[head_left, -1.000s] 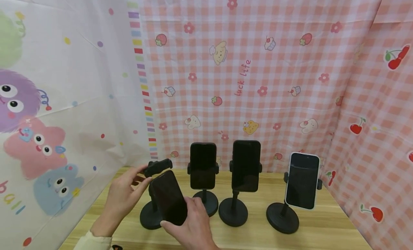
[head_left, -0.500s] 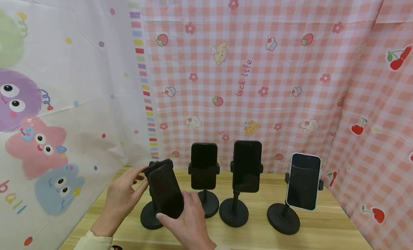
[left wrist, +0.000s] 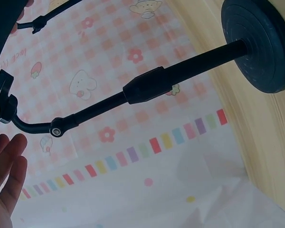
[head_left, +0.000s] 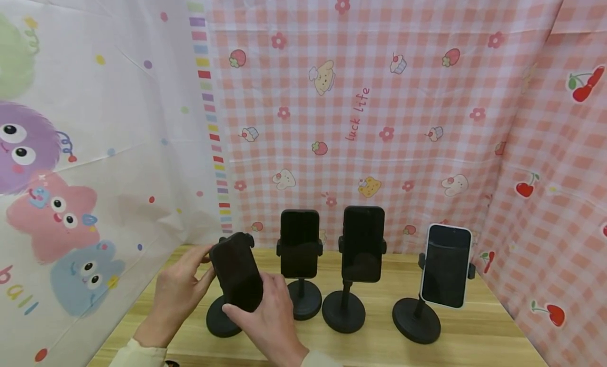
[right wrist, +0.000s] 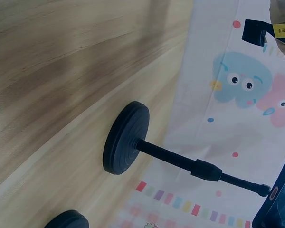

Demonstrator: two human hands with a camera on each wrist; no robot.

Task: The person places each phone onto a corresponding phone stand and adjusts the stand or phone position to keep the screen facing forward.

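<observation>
My right hand [head_left: 271, 315] grips the lower part of a black smartphone [head_left: 237, 272], its thumb at the bottom edge and fingers along the right side. The phone leans left in front of the clamp of a black phone stand [head_left: 221, 319], mostly covering it. At the clamp's left end, my left hand [head_left: 177, 288] holds on with thumb and fingers. The left wrist view shows the stand's jointed pole [left wrist: 147, 85] and a fingertip against the clamp. In the right wrist view the phone's edge [right wrist: 277, 194] is near the top of the pole. Whether it sits in the clamp is hidden.
To the right, two stands hold black phones [head_left: 300, 243] [head_left: 362, 243], and a farther one holds a white-edged phone [head_left: 446, 267]. All stand on a wooden table [head_left: 370, 351]. Patterned cloths [head_left: 360, 109] hang behind and at both sides.
My right hand has moved the phone up and left, from below the clamp to in front of it. The left hand stays at the clamp. The other stands have not moved.
</observation>
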